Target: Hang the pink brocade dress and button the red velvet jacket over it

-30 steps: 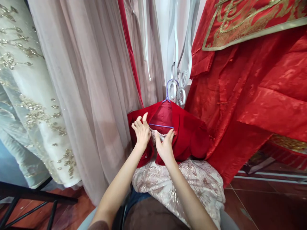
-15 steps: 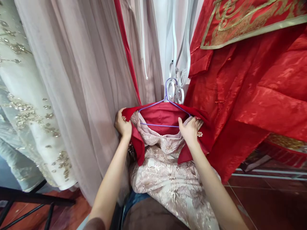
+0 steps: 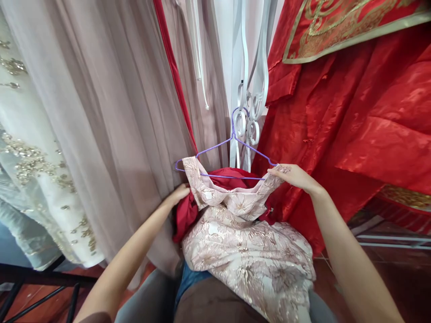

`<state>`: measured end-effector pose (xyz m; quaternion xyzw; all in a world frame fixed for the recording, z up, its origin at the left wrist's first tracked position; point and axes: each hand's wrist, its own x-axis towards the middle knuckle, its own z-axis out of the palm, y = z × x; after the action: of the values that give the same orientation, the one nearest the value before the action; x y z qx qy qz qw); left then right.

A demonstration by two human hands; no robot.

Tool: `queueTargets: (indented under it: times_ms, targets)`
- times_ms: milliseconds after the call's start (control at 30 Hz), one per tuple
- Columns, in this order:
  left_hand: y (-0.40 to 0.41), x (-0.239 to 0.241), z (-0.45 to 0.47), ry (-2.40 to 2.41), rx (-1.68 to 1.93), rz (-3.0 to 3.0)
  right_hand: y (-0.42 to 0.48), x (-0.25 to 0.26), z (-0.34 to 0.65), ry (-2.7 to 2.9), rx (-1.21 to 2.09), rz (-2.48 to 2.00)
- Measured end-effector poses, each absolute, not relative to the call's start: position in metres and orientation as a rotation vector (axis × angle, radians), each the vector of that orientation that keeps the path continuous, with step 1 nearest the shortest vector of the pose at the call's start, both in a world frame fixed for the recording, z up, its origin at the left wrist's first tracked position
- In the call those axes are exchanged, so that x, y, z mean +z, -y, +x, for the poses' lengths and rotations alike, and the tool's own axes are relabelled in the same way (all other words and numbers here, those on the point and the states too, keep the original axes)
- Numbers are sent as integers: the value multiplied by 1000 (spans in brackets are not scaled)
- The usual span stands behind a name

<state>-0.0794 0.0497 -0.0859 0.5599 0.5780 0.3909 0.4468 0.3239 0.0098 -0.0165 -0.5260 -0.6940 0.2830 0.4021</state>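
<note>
1. While the patterned pale-pink dress (image 3: 247, 244) faces the wearer, its bodice sits at the purple hanger (image 3: 233, 133) and its skirt spreads over the lap.
2. Right hand (image 3: 295, 176): fingers closed, thumb and fingertips pinching the right shoulder strap (image 3: 273, 181) of the dress beside the hanger's right end.
3. Left hand (image 3: 179, 194): fingers partly hidden, placed against the dark-red garment (image 3: 186, 217) below the left shoulder strap (image 3: 191, 172); degree of closure and grip cannot be told.
4. Dark-red garment: bunched behind the bodice, visible through the neckline and at both sides.
5. Hanger hook: in front of the white metal frame (image 3: 244, 45); whether it engages the frame cannot be told.
6. Surroundings: grey-pink drapery (image 3: 111, 112) at left; bright-red garments (image 3: 346, 112) at right.
</note>
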Motion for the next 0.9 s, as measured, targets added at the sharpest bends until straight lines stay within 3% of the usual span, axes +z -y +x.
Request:
queueTargets:
  times_ms: [133, 267, 367, 500, 600, 900]
  targets:
    - [-37, -103, -83, -1421, 1339, 1788, -6, -33, 337, 1527, 598, -1163]
    - [-28, -59, -97, -1296, 1610, 2168, -4, -39, 341, 1454, 589, -1069]
    - [-21, -16, -91, -1332, 1587, 2537, -5, -34, 335, 1464, 536, -1051]
    - [-24, 11, -70, -1485, 1186, 2828, -9, -24, 330, 1488, 492, -1070]
    - [-33, 8, -64, -1608, 1072, 2811, -9, -19, 331, 1519, 490, -1073]
    - [-39, -9, -91, -1552, 1443, 2350, -13, -20, 353, 1369, 518, -1102]
